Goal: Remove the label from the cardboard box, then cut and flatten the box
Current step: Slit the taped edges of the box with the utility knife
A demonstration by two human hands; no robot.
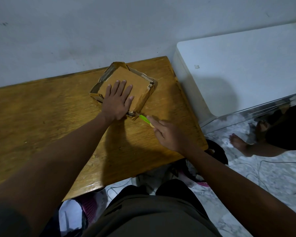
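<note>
A shallow brown cardboard box lies on the wooden table, near the far right corner, turned like a diamond. A small scrap of label with the digits "34" clings to its right edge. My left hand presses flat on the box's top, fingers spread. My right hand grips a green-handled cutter, whose blade end sits at the box's near corner, just below my left thumb side.
A white appliance stands right of the table against the grey wall. Another person's bare foot rests on the marble floor at right. Cables, bags and a pink basket lie on the floor under the table's near edge.
</note>
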